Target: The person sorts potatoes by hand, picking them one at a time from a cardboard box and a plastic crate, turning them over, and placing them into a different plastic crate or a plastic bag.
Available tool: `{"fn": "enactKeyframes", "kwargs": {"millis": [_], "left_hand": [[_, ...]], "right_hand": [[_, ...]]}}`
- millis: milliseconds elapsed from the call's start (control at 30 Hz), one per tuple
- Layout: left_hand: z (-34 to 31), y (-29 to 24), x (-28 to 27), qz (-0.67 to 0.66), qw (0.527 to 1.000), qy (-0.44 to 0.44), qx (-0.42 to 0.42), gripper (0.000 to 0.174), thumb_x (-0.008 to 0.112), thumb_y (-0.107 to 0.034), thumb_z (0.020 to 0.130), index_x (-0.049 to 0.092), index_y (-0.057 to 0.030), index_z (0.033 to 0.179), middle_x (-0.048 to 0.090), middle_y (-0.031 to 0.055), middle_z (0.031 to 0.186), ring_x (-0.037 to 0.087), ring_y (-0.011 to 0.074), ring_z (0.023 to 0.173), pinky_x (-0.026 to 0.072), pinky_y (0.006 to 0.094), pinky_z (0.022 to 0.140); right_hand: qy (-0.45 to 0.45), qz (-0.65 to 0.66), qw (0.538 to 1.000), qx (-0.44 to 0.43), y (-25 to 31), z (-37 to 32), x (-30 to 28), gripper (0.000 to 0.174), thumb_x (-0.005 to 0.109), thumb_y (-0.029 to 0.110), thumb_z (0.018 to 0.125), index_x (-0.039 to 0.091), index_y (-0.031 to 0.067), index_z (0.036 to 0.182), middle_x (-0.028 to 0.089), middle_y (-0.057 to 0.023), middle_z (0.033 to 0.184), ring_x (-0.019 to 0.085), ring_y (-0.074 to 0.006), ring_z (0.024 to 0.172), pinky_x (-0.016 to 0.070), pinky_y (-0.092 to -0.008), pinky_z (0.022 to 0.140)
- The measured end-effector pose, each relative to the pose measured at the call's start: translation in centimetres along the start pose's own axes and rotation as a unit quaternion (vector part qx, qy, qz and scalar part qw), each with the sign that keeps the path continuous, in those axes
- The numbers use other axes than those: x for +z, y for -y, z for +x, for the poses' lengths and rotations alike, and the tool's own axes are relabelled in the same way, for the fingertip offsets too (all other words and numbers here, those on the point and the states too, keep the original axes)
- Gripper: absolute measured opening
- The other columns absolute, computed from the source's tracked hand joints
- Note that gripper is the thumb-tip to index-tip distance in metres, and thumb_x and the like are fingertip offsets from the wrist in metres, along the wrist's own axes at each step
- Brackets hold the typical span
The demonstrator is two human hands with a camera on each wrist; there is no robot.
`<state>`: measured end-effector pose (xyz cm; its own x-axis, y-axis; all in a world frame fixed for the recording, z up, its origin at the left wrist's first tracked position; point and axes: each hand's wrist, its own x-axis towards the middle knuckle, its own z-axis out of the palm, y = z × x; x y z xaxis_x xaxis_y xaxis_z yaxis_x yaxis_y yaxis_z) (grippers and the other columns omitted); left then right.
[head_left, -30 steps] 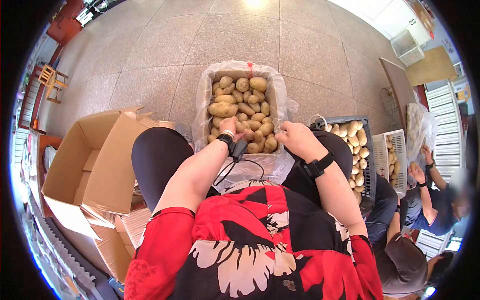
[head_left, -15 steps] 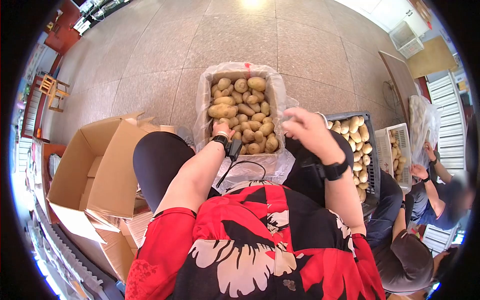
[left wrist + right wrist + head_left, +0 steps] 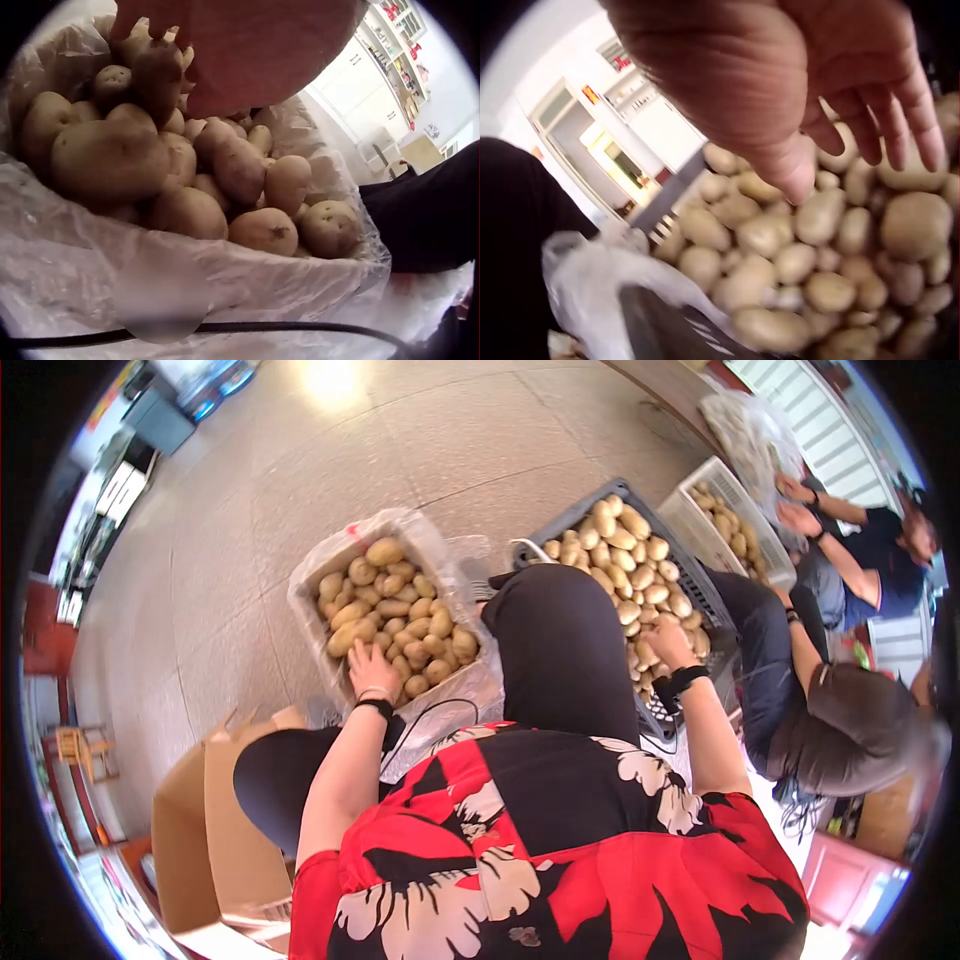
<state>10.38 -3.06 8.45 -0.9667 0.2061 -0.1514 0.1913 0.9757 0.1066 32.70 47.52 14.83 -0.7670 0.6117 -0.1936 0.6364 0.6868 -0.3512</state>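
Observation:
In the head view the left hand rests on the potatoes in the plastic-lined box, fingers spread. The left wrist view shows that hand with its fingertips against potatoes near the liner. The right hand is over the dark crate of potatoes. In the right wrist view this hand hangs above the potatoes with fingers loosely bent and parted; no potato shows in its grasp.
A white crate of potatoes stands beyond the dark crate. Two people sit at the right, one in dark blue, one in brown. Cardboard boxes stand at the lower left. A black cable crosses before the liner.
The head view has turned toward the right. My right hand has moved from beside the lined box to over the dark crate; my left hand has stayed on the potatoes in the lined box.

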Motion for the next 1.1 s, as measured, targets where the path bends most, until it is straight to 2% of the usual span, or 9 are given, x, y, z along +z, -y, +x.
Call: {"fn": "enactKeyframes", "kwargs": {"millis": [100, 167, 200, 233, 367, 533, 733, 967, 1100], "left_hand": [[-0.8, -0.4, -0.9, 0.046, 0.998, 0.04, -0.02, 0.065, 0.06, -0.02, 0.075, 0.038, -0.0127, 0.135, 0.021, 0.019, 0.146, 0.023, 0.0386, 0.133, 0.0318, 0.0448, 0.105], [-0.7, -0.8, -1.5, 0.032, 0.994, 0.068, -0.074, 0.067, 0.06, -0.018, 0.076, 0.034, -0.0132, 0.137, 0.021, 0.02, 0.146, 0.023, 0.0366, 0.134, 0.0332, 0.0432, 0.104], [-0.8, -0.8, -1.7, 0.017, 0.992, 0.071, -0.098, 0.068, 0.059, -0.017, 0.077, 0.029, -0.0128, 0.138, 0.022, 0.0219, 0.145, 0.024, 0.036, 0.134, 0.035, 0.0424, 0.103], [-0.4, 0.4, 0.0, -0.017, 0.992, 0.035, -0.123, 0.066, 0.056, -0.016, 0.079, 0.027, -0.0108, 0.138, 0.03, 0.0248, 0.141, 0.032, 0.0392, 0.13, 0.0363, 0.0429, 0.102], [-0.1, 1.1, -1.0, -0.057, 0.957, 0.165, -0.233, 0.062, 0.052, -0.017, 0.081, 0.028, -0.0072, 0.137, 0.044, 0.0287, 0.127, 0.045, 0.0419, 0.118, 0.0391, 0.0447, 0.098], [-0.3, 2.0, 0.0, -0.071, 0.984, 0.07, -0.151, 0.067, 0.056, -0.017, 0.078, 0.03, -0.0106, 0.139, 0.04, 0.0292, 0.13, 0.046, 0.0416, 0.117, 0.0401, 0.0443, 0.097], [-0.6, 0.1, -1.9, -0.06, 0.994, 0.086, -0.037, 0.061, 0.056, -0.014, 0.076, 0.04, -0.0199, 0.135, 0.032, 0.0282, 0.136, 0.044, 0.0428, 0.118, 0.0391, 0.0432, 0.099], [0.3, -0.2, -2.3, -0.136, 0.981, 0.103, -0.093, 0.051, 0.057, -0.015, 0.077, 0.049, -0.0182, 0.127, 0.034, 0.0291, 0.134, 0.044, 0.0429, 0.118, 0.0392, 0.0418, 0.099], [1.4, 1.1, -0.9, -0.158, 0.976, 0.089, -0.122, 0.05, 0.062, -0.019, 0.076, 0.051, -0.0197, 0.124, 0.039, 0.0266, 0.129, 0.047, 0.0396, 0.114, 0.04, 0.0391, 0.099]], "right_hand": [[0.072, -0.047, 0.994, 0.071, -3.4, -2.5, 2.8, 0.044, 0.059, 0.033, 0.076, 0.057, -0.0013, 0.103, 0.062, -0.0287, 0.093, 0.06, -0.0412, 0.094, 0.0468, -0.0472, 0.082], [-0.006, -0.026, 0.998, 0.059, -5.8, -3.8, 5.1, 0.044, 0.058, 0.037, 0.079, 0.058, -0.0009, 0.102, 0.062, -0.0293, 0.094, 0.059, -0.0421, 0.093, 0.0472, -0.0471, 0.081], [0.017, 0.0, 0.996, 0.091, -5.0, -3.7, 4.1, 0.045, 0.057, 0.038, 0.081, 0.057, -0.0009, 0.104, 0.061, -0.0294, 0.095, 0.06, -0.0421, 0.092, 0.0474, -0.0477, 0.08], [0.027, -0.002, 0.994, 0.102, -4.1, -3.9, 3.0, 0.045, 0.055, 0.038, 0.083, 0.056, -0.0016, 0.104, 0.061, -0.0298, 0.094, 0.06, -0.0425, 0.09, 0.0474, -0.0488, 0.079], [0.024, -0.005, 0.99, 0.141, -3.3, -2.9, 2.5, 0.041, 0.055, 0.033, 0.083, 0.055, 0.0009, 0.108, 0.059, -0.027, 0.104, 0.059, -0.0399, 0.097, 0.0466, -0.0472, 0.082], [-0.003, -0.079, 0.975, 0.207, 1.9, -2.4, -1.3, 0.05, 0.062, 0.021, 0.073, 0.048, 0.0031, 0.117, 0.042, -0.0216, 0.12, 0.048, -0.0404, 0.108, 0.0459, -0.0464, 0.086], [0.04, -0.087, 0.974, 0.206, -0.5, -0.4, 0.6, 0.048, 0.061, 0.021, 0.074, 0.047, 0.0076, 0.118, 0.043, -0.0218, 0.122, 0.052, -0.0397, 0.107, 0.0476, -0.0445, 0.086], [-0.009, -0.066, 0.976, 0.208, -4.2, 1.6, 3.6, 0.056, 0.066, 0.026, 0.071, 0.045, 0.006, 0.119, 0.045, -0.0266, 0.121, 0.052, -0.0414, 0.107, 0.0456, -0.0443, 0.09], [-0.07, -0.001, 0.986, 0.15, -7.0, 2.4, 4.9, 0.049, 0.064, 0.022, 0.064, 0.057, 0.0069, 0.11, 0.062, -0.0242, 0.103, 0.057, -0.0384, 0.101, 0.0453, -0.0413, 0.089]]}}
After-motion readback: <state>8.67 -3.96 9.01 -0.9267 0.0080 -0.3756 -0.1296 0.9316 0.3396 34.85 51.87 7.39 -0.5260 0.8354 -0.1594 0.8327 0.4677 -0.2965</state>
